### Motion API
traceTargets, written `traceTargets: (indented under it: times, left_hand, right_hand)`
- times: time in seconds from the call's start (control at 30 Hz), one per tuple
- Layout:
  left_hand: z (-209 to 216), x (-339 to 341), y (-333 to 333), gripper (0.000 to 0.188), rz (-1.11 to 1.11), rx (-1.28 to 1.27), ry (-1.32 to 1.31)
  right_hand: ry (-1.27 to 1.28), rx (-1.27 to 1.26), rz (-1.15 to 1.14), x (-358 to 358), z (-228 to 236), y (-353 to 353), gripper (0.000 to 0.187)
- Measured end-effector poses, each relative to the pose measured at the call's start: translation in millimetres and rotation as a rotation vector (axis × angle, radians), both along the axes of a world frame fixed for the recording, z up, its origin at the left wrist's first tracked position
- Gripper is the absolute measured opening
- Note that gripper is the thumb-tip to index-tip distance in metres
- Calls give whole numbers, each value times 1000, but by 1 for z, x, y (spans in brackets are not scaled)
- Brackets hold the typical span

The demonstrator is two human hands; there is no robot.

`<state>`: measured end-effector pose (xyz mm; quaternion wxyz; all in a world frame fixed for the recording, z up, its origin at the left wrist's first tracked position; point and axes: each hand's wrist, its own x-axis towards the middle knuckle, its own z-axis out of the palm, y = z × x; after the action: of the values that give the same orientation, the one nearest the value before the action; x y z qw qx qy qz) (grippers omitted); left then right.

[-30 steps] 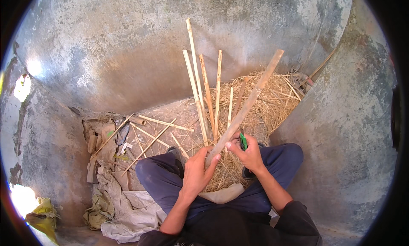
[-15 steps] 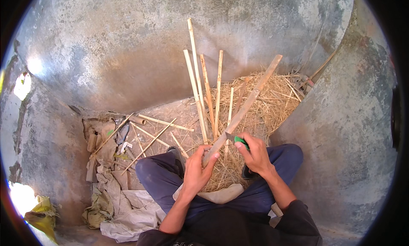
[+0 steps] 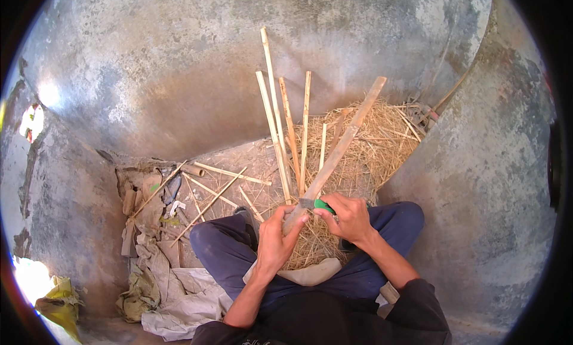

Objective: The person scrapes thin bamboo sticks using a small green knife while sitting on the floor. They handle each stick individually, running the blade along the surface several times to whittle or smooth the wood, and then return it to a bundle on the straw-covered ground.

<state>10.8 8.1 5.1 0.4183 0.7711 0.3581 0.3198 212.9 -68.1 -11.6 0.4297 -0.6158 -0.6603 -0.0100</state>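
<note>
A long, flat bamboo strip point(image 3: 347, 141) slants from between my legs up toward the wall at the far right. My left hand point(image 3: 273, 243) is closed round its near end, the thumb along one side. In my right hand point(image 3: 351, 218) is a small knife point(image 3: 323, 206) with a green handle, gripped between thumb and fingers. Its dark blade lies across the strip, just beyond my left fingers. Below both hands, thin shavings point(image 3: 313, 246) cover the ground between my legs, with a pale cloth point(image 3: 313, 272) nearer my lap.
Several narrow bamboo sticks point(image 3: 305, 121) lean on the grey wall point(image 3: 197, 64) ahead. A heap of shavings point(image 3: 385, 139) lies behind them to the right. Loose sticks point(image 3: 209, 205), a short bamboo tube point(image 3: 193, 169) and crumpled sacking point(image 3: 185, 300) lie on the left. A wall point(image 3: 477, 225) rises close on my right.
My right hand has drawn the knife along the strip toward me and to the left, closer to my left hand. The strip's far end has swung slightly left.
</note>
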Motion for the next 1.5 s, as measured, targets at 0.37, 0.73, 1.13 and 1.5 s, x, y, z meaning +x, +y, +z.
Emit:
traceTargets:
  times: [0.37, 0.73, 1.13, 1.5]
  left_hand:
    - [-9, -22, -9, 28, 51, -33, 90]
    - [-16, -55, -7, 24, -10, -169, 97]
    - [-8, 43, 92, 34, -283, -331, -498]
    - [-76, 97, 141, 34, -517, -425, -491]
  right_hand:
    - [28, -46, -289, 60, -8, 11, 27]
    - [783, 75, -370, 166, -8, 5, 36]
    - [699, -19, 26, 82, 57, 49, 33]
    - [869, -242, 215, 66, 35, 107, 51]
